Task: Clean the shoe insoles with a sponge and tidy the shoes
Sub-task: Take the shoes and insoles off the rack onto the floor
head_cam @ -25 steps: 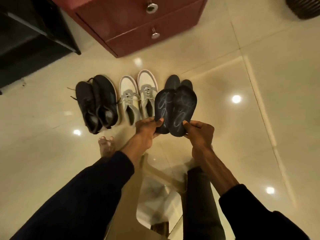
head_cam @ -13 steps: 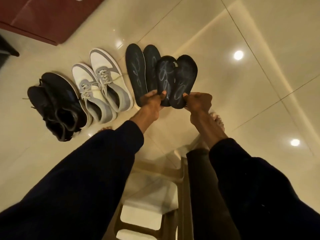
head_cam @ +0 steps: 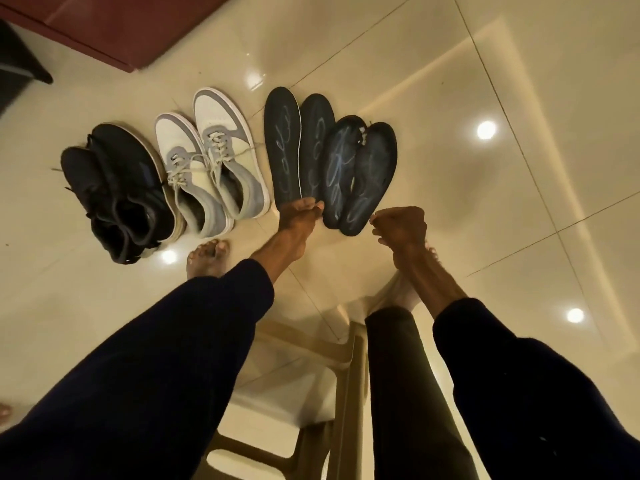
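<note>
Two dark insoles with pale chalky scribbles, one (head_cam: pixel 341 168) overlapping the other (head_cam: pixel 372 174), lie low over the tiled floor. They rest against a second pair of dark insoles (head_cam: pixel 282 143) flat on the floor. My left hand (head_cam: pixel 299 216) pinches the heel edge of the left overlapping insole. My right hand (head_cam: pixel 400 225) is curled shut just right of the other insole's heel, a small gap between them. A white and grey pair of sneakers (head_cam: pixel 211 157) stands left of the insoles, and a black pair of shoes (head_cam: pixel 117 188) stands further left. No sponge is in view.
A dark red cabinet (head_cam: pixel 114 26) stands at the top left, with dark furniture (head_cam: pixel 17 60) beside it. My bare foot (head_cam: pixel 207 258) rests near the sneakers. A pale plastic stool (head_cam: pixel 311 358) is under me. Glossy cream tiles (head_cam: pixel 519 81) stretch to the right.
The two held insoles came down beside the pair on the floor. My right hand let go of its insole and closed. The view tilted, so the cabinet slid up and left.
</note>
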`<state>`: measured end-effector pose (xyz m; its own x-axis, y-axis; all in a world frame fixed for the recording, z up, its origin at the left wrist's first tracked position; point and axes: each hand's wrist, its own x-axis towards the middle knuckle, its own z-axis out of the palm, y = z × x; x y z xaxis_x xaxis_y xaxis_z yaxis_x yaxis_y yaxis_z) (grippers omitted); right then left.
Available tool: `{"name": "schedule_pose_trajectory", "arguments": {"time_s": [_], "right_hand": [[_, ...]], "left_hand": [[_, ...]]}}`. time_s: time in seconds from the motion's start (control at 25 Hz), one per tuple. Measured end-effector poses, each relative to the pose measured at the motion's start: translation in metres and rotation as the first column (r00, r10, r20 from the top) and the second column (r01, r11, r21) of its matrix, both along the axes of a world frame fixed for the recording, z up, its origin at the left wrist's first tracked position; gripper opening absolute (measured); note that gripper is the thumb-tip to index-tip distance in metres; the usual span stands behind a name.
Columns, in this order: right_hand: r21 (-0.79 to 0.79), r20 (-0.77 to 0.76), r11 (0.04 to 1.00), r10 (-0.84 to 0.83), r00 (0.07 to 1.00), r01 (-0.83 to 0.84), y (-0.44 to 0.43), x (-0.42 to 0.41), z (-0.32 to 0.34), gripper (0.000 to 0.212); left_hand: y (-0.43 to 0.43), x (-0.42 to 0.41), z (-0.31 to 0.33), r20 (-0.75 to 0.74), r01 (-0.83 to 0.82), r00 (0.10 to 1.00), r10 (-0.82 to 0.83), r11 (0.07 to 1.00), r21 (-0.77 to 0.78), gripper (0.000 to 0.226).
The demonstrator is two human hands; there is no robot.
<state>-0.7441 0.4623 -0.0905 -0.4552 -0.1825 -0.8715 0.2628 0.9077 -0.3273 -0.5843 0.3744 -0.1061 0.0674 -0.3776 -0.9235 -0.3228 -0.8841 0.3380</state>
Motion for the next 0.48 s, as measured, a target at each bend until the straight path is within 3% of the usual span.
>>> {"name": "schedule_pose_trajectory", "arguments": {"time_s": [0.16, 0.28, 0.48], "right_hand": [[-0.098, -0.054, 0.993, 0.063, 0.997, -0.068, -0.019, 0.013, 0.049, 0.004], [-0.167, -0.097, 0.983, 0.060, 0.993, -0.076, -0.053, 0.023, 0.095, 0.016], [-0.248, -0.179, 0.947, 0.165, 0.970, -0.206, -0.124, 0.047, 0.172, 0.007]], "left_hand": [[-0.018, 0.029, 0.055, -0.155, -0.066, 0.986, 0.061, 0.997, -0.029, 0.027], [-0.042, 0.051, 0.101, -0.242, -0.080, 0.969, 0.055, 0.992, -0.096, 0.027], [-0.103, 0.080, 0.178, -0.311, -0.074, 0.950, 0.012, 0.979, -0.190, 0.020]]}}
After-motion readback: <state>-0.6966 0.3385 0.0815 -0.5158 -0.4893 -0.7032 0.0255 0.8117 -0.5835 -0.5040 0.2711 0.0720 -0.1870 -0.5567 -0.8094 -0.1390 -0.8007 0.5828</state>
